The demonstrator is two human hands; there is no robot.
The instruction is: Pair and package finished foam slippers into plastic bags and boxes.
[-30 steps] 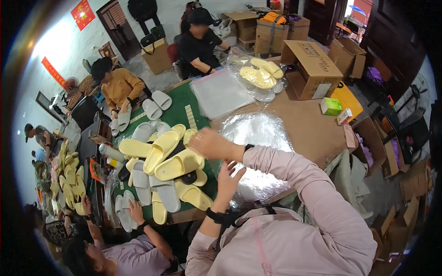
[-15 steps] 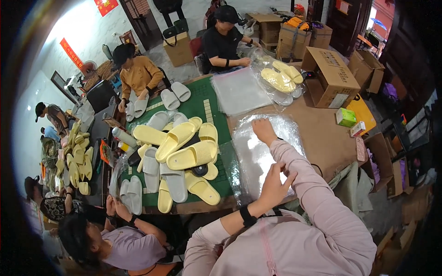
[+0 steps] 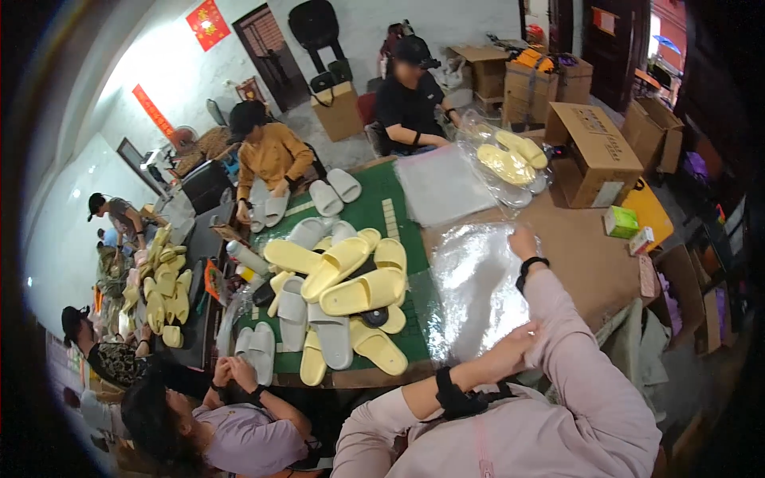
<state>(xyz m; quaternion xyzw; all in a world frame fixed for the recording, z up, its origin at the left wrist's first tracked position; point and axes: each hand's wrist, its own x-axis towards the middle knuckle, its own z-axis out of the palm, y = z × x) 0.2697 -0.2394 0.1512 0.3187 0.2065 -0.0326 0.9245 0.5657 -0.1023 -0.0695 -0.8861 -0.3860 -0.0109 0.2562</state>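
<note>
Right hand [image 3: 523,242] moved from beside slippers [image 3: 366,291] to film [image 3: 478,279] near tabletop [image 3: 578,235] front edge, left hand [image 3: 510,354] at sleeve [image 3: 570,323]; grips unclear, slippers unhandled.

The wall [image 3: 159,64] bears 2 red signs: a tilted square sign [image 3: 208,25] with gold characters and a long strip banner [image 3: 152,111] with a line of characters. The open brown carton [image 3: 586,143] carries dark printing on its upper face and 1 pale label [image 3: 609,194] below. The dark door bears 1 red notice [image 3: 605,21], illegible.
</note>
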